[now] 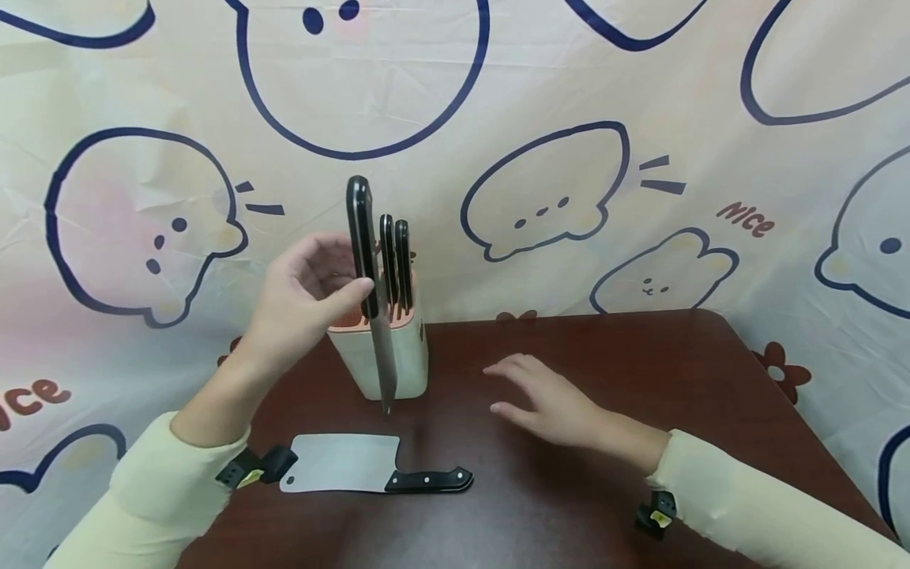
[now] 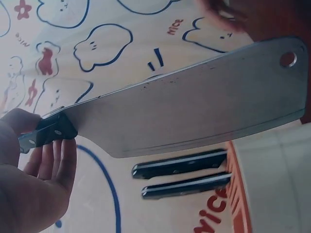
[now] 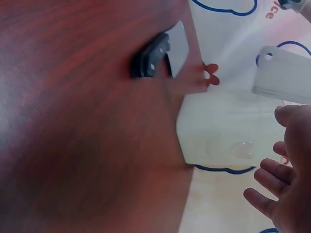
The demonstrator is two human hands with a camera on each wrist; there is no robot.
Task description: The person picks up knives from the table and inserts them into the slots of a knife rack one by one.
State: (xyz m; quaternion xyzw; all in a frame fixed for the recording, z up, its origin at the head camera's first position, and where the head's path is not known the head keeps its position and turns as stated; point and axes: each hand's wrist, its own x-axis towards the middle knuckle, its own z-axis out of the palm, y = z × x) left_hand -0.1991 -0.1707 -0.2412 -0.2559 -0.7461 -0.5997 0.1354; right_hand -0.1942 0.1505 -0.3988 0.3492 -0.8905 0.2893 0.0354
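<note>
My left hand point(image 1: 302, 296) grips the black riveted handle of a cleaver point(image 2: 194, 97), thumb on one side and fingers on the other. Its broad blade, with a hole near the tip corner, points downward in front of the knife block point(image 1: 408, 363), apart from the slots as far as I can tell. Two black-handled knives point(image 2: 180, 162) stand in the white block with its orange slotted top. A second cleaver point(image 1: 344, 462) lies flat on the table, handle to the right. My right hand point(image 1: 547, 399) hovers over the table right of the block, fingers spread loosely, holding nothing.
The dark brown wooden table point(image 1: 604, 521) ends at a back edge against a cloth backdrop point(image 1: 540, 79) printed with cartoon outlines. Small dark devices are strapped at both wrists, the left one point(image 1: 256, 466) close to the lying cleaver's blade in the head view.
</note>
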